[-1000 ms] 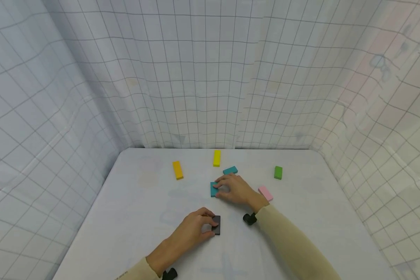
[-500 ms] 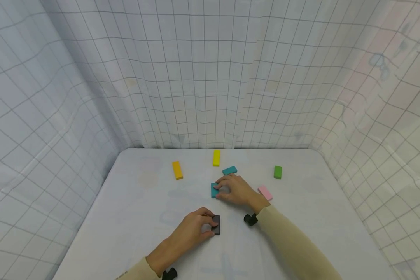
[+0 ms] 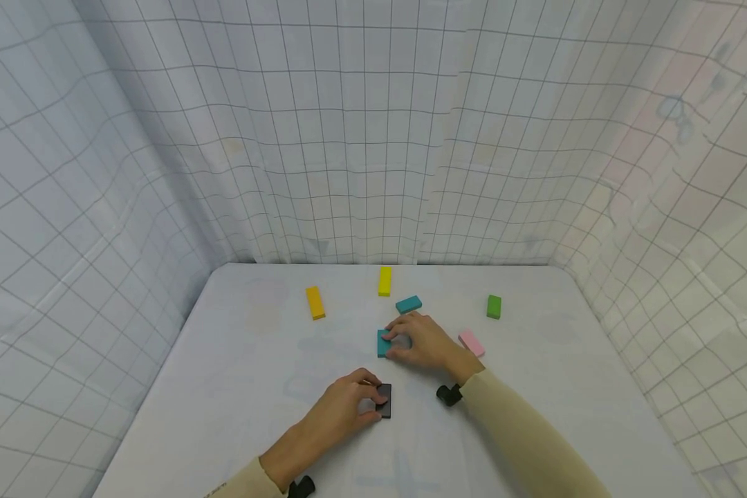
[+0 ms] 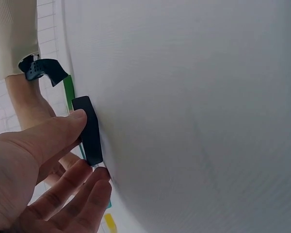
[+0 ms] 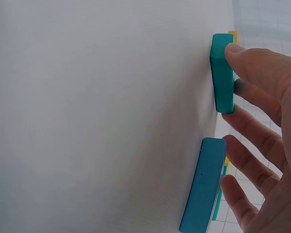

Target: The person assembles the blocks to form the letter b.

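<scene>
In the head view, a black rectangular block (image 3: 386,401) lies on the white table. My left hand (image 3: 347,408) grips it, thumb at its near end and fingers at its far end. The left wrist view shows the thumb against the black block (image 4: 89,133). Farther forward, my right hand (image 3: 425,342) grips a teal block (image 3: 382,344), its thumb touching the teal block (image 5: 223,73) in the right wrist view. A second teal block (image 3: 409,304) lies just beyond the right hand. Part of each gripped block is hidden under the fingers.
An orange block (image 3: 315,303) lies back left and a yellow block (image 3: 385,281) near the far edge. A green block (image 3: 494,306) lies to the right; a pink block (image 3: 472,343) sits beside the right wrist. Grid-patterned curtains (image 3: 373,159) surround the table.
My right hand has drawn the teal block a little toward me and slightly right, away from the second teal block. The left hand and black block have stayed put.
</scene>
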Available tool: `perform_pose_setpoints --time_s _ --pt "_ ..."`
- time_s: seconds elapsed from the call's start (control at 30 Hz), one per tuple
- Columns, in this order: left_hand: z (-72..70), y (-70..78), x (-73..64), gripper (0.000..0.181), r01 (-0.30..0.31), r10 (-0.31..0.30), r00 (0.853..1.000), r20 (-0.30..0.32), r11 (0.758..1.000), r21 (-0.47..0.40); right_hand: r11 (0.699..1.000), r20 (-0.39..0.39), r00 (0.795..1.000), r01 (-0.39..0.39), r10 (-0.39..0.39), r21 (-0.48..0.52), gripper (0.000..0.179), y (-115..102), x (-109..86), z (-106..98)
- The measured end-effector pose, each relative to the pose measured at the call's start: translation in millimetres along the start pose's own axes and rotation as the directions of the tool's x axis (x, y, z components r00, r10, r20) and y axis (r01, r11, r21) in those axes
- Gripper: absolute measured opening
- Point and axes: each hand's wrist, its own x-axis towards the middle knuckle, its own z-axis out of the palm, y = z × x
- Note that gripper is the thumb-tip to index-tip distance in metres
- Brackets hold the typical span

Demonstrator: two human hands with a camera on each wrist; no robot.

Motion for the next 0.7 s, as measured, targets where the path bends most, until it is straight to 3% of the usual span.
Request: perform_pose_setpoints --time_s 0.7 --pt "0.3 -0.2 0.1 0.02 0.004 -0.004 1.0 0.008 1.0 0.009 1.0 0.003 1.0 0.02 -0.02 -0.02 0.035 -5.1 -9.2 1.2"
